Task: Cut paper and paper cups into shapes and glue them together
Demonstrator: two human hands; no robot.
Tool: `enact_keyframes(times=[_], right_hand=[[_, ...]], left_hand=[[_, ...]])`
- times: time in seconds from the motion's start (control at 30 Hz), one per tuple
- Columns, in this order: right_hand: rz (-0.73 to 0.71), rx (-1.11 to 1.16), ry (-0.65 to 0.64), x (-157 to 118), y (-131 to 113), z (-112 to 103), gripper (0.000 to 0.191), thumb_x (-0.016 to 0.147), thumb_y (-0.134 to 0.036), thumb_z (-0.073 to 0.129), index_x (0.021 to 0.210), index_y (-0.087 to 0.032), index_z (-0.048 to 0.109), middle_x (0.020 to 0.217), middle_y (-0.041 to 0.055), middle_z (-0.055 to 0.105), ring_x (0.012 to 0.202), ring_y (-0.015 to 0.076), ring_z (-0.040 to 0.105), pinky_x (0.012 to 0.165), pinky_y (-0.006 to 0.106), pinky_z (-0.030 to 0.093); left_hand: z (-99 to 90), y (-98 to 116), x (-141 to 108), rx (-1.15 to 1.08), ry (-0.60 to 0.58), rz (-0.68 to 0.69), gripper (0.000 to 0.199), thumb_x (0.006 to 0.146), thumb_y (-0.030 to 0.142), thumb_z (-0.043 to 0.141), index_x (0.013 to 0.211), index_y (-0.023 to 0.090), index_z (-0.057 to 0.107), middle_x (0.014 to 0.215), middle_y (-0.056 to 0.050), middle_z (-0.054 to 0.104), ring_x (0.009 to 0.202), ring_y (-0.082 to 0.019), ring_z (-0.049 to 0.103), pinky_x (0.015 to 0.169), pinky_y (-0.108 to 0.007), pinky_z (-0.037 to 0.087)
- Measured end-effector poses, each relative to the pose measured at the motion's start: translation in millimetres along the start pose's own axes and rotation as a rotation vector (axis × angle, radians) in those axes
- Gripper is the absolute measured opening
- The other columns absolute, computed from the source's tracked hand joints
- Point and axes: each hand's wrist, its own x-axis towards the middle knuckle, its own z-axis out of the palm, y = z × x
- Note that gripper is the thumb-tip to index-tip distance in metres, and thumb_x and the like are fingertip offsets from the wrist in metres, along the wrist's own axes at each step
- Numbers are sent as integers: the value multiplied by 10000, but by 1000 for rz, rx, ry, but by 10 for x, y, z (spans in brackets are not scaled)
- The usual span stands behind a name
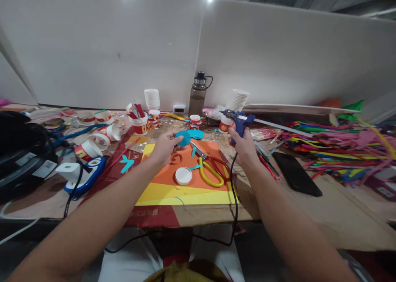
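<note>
Between the thumb and fingers of my left hand [165, 148] is a blue paper disc [182, 138], held above the orange paper [204, 149]. My right hand [244, 146] is wrapped round the handle of a dark blue glue gun [239, 127], with a white glue stick [278, 126] jutting from its back. Another blue disc [196, 134] lies just behind the held one. Scissors [213, 170] with red and yellow handles rest on the orange sheet, near a white round lid [183, 176]. Yellow paper [192, 196] lies beneath.
Paper cups [138, 124] and a water bottle [198, 94] stand along the back. At left are a blue power strip [88, 179] and tipped cups [88, 150]. A black phone [296, 174] and many coloured pipe cleaners [328, 146] lie at right. The gun's black cord [236, 203] hangs over the table edge.
</note>
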Motion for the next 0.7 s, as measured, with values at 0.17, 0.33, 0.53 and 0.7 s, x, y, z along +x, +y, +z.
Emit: enact_keyframes(times=[0.17,0.33,0.53,0.7], right_hand=[[97,125,-120,-51,-80,52,325,715,-426,686,917,-239,512,734,-43,549,615,116,538,548,243,450],[-44,101,-339,-136,-126,78,299,779,-383,645,1017,-224,558,814,-4,642,673,134,581,593,269,457],[-72,58,-433,-253,-253,84,272,799,-392,616,975,-192,559,651,-42,541,599,116,476,591,270,400],[-60,-51,-500,-323,-373,75,317,813,-408,591,1016,-166,567,676,-40,504,591,108,434,567,257,384]], left_hand=[[1,18,20,-12,19,-38,88,801,20,599,817,100,634,737,-37,693,613,-105,649,586,-229,576],[-5,18,30,-16,15,-40,90,813,27,588,841,89,647,754,-42,693,603,-101,651,548,-215,577],[2,48,9,7,50,-61,101,775,37,616,850,88,662,765,-47,694,615,-109,651,530,-219,578],[-14,33,13,47,39,-53,59,763,67,648,806,93,679,773,-66,707,633,-112,650,552,-215,577]])
